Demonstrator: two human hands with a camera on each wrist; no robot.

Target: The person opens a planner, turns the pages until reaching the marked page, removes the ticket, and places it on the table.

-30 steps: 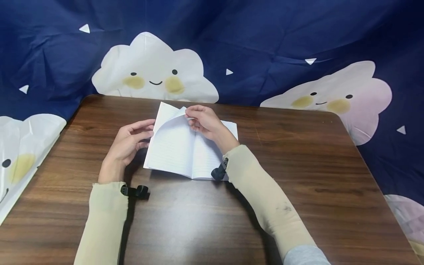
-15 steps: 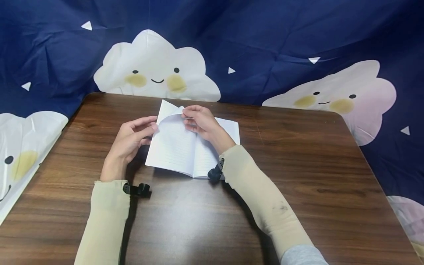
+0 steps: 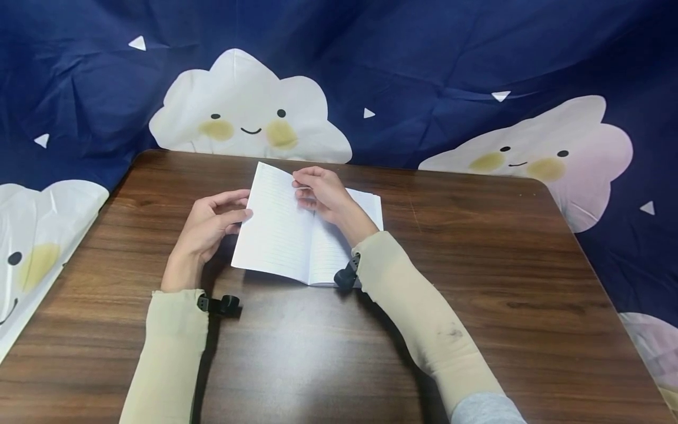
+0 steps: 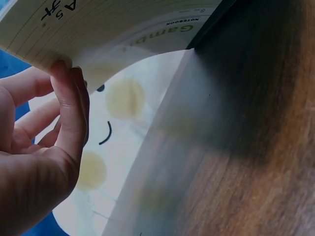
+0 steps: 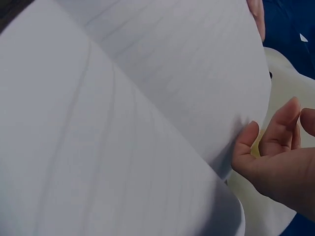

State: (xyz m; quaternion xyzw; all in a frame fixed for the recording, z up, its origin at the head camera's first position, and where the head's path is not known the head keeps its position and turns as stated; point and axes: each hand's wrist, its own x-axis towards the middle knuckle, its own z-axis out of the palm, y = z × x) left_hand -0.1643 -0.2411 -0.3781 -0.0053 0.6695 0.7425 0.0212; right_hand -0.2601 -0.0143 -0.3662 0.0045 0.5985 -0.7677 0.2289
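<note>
A ruled notebook (image 3: 275, 235) lies open near the back of the table, its left-hand pages raised at a slant. At their outer edge, my left hand (image 3: 208, 228) pinches them between thumb and fingers. The left wrist view shows the underside of the raised pages (image 4: 113, 29), with handwritten marks and printed lettering that includes "NOTEBOOK". My right hand (image 3: 325, 197) is over the notebook's upper edge near the spine, fingers loosely bent. Seen from the right wrist, those fingers (image 5: 244, 147) sit right by the page edge, with no page between them.
The brown wood-grain table (image 3: 477, 282) extends around the notebook on every side. A dark blue cloth (image 3: 402, 53) with white cloud prints hangs behind it. Black wrist cameras (image 3: 229, 305) are strapped over both sleeves.
My right hand has let go of the page it held; that curled page now lies flat against the left-hand side. The left thumb has shifted slightly on the edge, still holding the pages.
</note>
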